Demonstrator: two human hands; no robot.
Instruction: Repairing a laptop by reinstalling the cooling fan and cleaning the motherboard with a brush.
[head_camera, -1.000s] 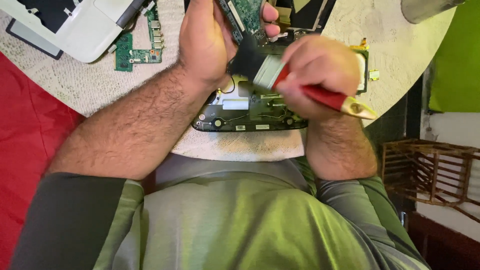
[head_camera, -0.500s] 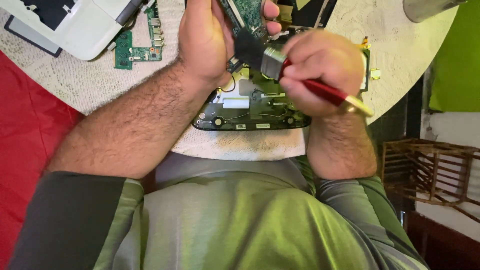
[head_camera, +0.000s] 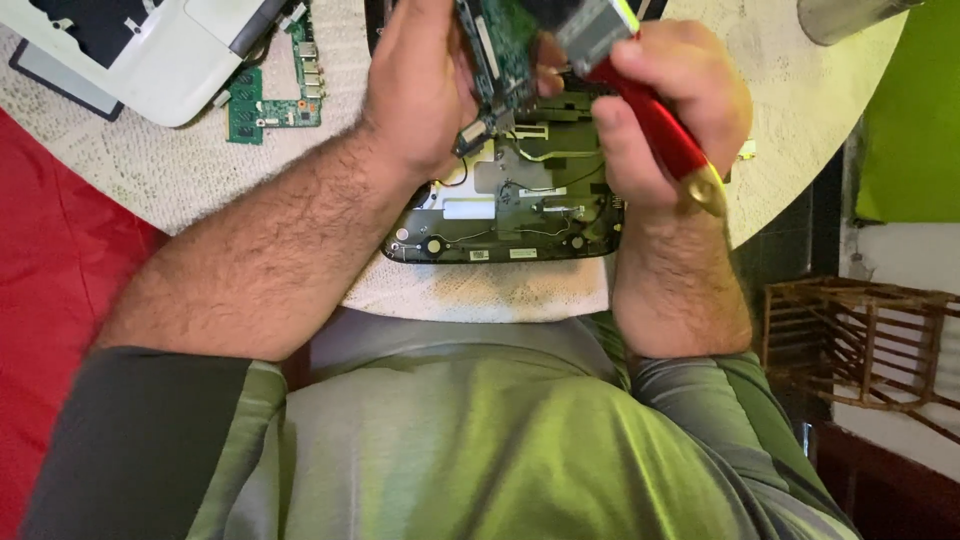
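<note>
- The left hand (head_camera: 420, 85) has its grip closed on a green circuit board (head_camera: 500, 50), held on edge above the counter (head_camera: 180, 170), with the fingers wrapped round the board's long sides.
- The right hand (head_camera: 665, 95) is closed in a fist round the red handle of a paintbrush (head_camera: 650, 110); its metal ferrule points up towards the board and the bristles are cut off by the top of the view.
- The board looks thin, light and stiff, but fragile: small parts and connectors stand proud of its face, so the bare edges are the safe place to hold it.
- The brush is light; its glossy handle may be slippery, so a full fist near the ferrule suits it.
- Below the hands an opened black device shell (head_camera: 505, 220) lies flat on the counter.
- A second green board (head_camera: 270, 100) and a white casing (head_camera: 150, 50) lie well apart, at the upper left.
</note>
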